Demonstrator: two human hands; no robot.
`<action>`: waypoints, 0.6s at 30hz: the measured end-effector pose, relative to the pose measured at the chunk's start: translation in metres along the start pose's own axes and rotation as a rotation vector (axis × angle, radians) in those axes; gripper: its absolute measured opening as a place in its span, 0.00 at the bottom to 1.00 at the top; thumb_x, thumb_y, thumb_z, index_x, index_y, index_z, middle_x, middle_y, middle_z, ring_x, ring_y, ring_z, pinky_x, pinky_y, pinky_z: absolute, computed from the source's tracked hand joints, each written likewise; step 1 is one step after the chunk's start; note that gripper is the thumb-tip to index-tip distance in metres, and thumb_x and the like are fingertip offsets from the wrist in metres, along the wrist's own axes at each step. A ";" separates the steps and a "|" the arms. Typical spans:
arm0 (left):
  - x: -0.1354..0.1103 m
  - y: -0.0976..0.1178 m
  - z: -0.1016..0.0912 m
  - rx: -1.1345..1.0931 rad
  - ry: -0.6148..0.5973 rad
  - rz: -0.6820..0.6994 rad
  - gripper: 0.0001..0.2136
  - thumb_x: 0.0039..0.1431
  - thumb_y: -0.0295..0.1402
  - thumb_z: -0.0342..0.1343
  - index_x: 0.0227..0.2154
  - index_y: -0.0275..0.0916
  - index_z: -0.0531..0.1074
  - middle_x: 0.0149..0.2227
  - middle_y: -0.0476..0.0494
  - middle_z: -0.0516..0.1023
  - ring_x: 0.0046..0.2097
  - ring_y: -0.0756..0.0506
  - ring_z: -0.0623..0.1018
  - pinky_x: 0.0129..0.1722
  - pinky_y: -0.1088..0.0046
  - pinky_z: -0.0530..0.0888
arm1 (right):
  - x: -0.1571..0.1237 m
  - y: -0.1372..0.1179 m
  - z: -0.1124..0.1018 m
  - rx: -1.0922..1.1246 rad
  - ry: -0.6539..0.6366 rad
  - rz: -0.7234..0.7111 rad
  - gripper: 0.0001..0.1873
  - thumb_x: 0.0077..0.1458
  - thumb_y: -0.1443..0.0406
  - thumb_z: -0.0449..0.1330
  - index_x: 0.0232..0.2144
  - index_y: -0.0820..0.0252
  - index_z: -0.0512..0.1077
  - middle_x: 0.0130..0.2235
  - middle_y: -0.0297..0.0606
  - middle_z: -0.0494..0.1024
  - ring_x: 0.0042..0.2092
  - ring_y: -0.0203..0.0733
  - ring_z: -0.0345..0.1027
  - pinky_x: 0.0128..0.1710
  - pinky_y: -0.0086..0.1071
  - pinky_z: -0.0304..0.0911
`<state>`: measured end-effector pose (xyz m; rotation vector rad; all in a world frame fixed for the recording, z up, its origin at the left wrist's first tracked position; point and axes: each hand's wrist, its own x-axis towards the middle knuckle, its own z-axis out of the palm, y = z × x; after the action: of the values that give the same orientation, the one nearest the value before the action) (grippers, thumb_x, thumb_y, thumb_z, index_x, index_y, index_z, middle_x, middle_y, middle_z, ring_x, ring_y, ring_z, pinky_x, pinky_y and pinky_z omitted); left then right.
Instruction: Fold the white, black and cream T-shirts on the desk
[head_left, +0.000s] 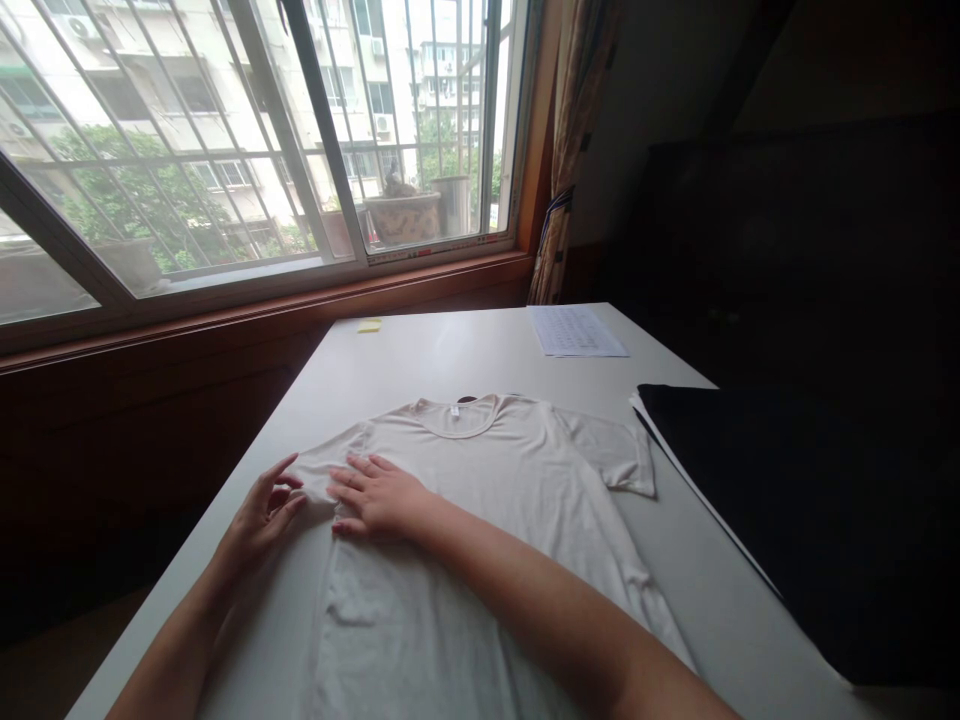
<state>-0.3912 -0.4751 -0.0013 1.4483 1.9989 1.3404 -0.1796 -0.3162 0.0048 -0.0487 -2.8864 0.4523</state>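
A cream short-sleeved T-shirt (510, 500) lies spread flat on the white table (465, 350), collar toward the window. My right hand (379, 495) reaches across and rests flat on the shirt near its left shoulder, fingers stretched out. My left hand (264, 515) is beside it at the left sleeve, fingers loosely curled and touching the sleeve edge, not visibly gripping anything.
A printed sheet of paper (574, 330) lies at the table's far right. A small yellow sticky note (369, 325) sits at the far edge. A large black cloth or board (787, 500) covers the right side. A barred window (247, 140) runs behind the table.
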 end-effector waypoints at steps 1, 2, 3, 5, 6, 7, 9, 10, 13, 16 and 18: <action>0.000 -0.003 -0.002 0.004 -0.001 0.005 0.31 0.61 0.43 0.61 0.65 0.50 0.60 0.45 0.47 0.71 0.35 0.49 0.78 0.36 0.69 0.79 | 0.000 0.000 0.000 -0.001 0.001 -0.002 0.37 0.68 0.43 0.46 0.69 0.59 0.60 0.72 0.40 0.54 0.73 0.55 0.40 0.71 0.55 0.43; 0.000 -0.005 -0.004 0.009 -0.007 0.010 0.31 0.62 0.43 0.61 0.66 0.51 0.59 0.45 0.47 0.70 0.34 0.49 0.78 0.34 0.70 0.79 | 0.000 0.000 0.001 -0.002 0.002 -0.004 0.37 0.68 0.43 0.46 0.69 0.58 0.59 0.73 0.40 0.54 0.73 0.55 0.40 0.71 0.55 0.43; 0.000 -0.006 -0.005 0.017 -0.012 0.019 0.31 0.62 0.43 0.60 0.66 0.51 0.58 0.46 0.47 0.70 0.34 0.50 0.77 0.34 0.71 0.78 | 0.000 0.001 0.001 -0.003 0.003 -0.006 0.37 0.68 0.43 0.46 0.69 0.58 0.59 0.73 0.40 0.54 0.74 0.55 0.40 0.71 0.55 0.43; 0.000 -0.008 -0.008 0.051 -0.020 0.048 0.31 0.64 0.42 0.59 0.67 0.51 0.57 0.46 0.47 0.69 0.34 0.50 0.77 0.34 0.70 0.78 | 0.000 0.001 0.001 -0.009 0.003 -0.008 0.36 0.69 0.44 0.45 0.69 0.57 0.59 0.73 0.39 0.54 0.74 0.55 0.40 0.71 0.54 0.42; 0.000 -0.008 -0.009 0.081 -0.017 0.072 0.30 0.64 0.42 0.58 0.67 0.51 0.57 0.46 0.47 0.69 0.35 0.50 0.77 0.36 0.69 0.79 | 0.000 0.001 0.001 -0.012 0.001 -0.007 0.36 0.69 0.44 0.45 0.69 0.56 0.59 0.73 0.39 0.54 0.74 0.55 0.40 0.71 0.54 0.42; 0.000 -0.008 -0.010 0.120 -0.011 0.102 0.29 0.64 0.42 0.58 0.67 0.52 0.58 0.46 0.47 0.69 0.35 0.50 0.77 0.37 0.69 0.79 | 0.000 0.001 0.000 -0.016 -0.004 -0.007 0.36 0.69 0.43 0.45 0.69 0.55 0.59 0.73 0.39 0.54 0.74 0.56 0.40 0.71 0.54 0.41; -0.001 -0.006 -0.013 0.215 -0.005 0.164 0.27 0.65 0.42 0.57 0.66 0.52 0.60 0.45 0.47 0.69 0.36 0.49 0.77 0.40 0.68 0.79 | 0.000 0.001 -0.001 -0.021 -0.017 -0.009 0.35 0.69 0.43 0.44 0.69 0.52 0.60 0.73 0.39 0.54 0.74 0.57 0.38 0.70 0.55 0.41; -0.001 -0.004 -0.015 0.264 -0.015 0.188 0.27 0.64 0.42 0.57 0.65 0.52 0.62 0.45 0.47 0.69 0.36 0.49 0.76 0.40 0.68 0.79 | 0.000 0.000 -0.001 -0.023 -0.026 -0.010 0.35 0.68 0.42 0.44 0.68 0.49 0.61 0.73 0.38 0.54 0.74 0.58 0.37 0.70 0.55 0.41; -0.004 0.004 -0.021 0.383 -0.052 0.209 0.25 0.64 0.43 0.57 0.63 0.51 0.65 0.45 0.47 0.70 0.35 0.49 0.76 0.37 0.69 0.78 | 0.001 0.000 -0.003 -0.025 -0.045 -0.010 0.33 0.67 0.41 0.45 0.68 0.40 0.62 0.73 0.34 0.53 0.74 0.59 0.34 0.70 0.57 0.40; -0.005 0.011 -0.023 0.461 -0.019 0.226 0.21 0.66 0.44 0.55 0.60 0.49 0.68 0.44 0.46 0.71 0.35 0.48 0.76 0.39 0.68 0.77 | 0.000 -0.001 -0.005 -0.033 -0.052 -0.008 0.31 0.66 0.40 0.46 0.67 0.35 0.62 0.73 0.32 0.52 0.74 0.60 0.33 0.70 0.59 0.37; -0.005 0.013 -0.022 0.510 0.010 0.278 0.18 0.66 0.45 0.55 0.55 0.47 0.73 0.45 0.45 0.72 0.41 0.44 0.77 0.46 0.64 0.76 | 0.000 -0.002 -0.006 -0.037 -0.058 -0.009 0.31 0.66 0.39 0.46 0.66 0.34 0.62 0.74 0.31 0.51 0.74 0.61 0.32 0.70 0.59 0.35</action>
<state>-0.3976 -0.4894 0.0189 2.0047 2.3225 0.9639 -0.1780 -0.3164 0.0110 -0.0296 -2.9505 0.4053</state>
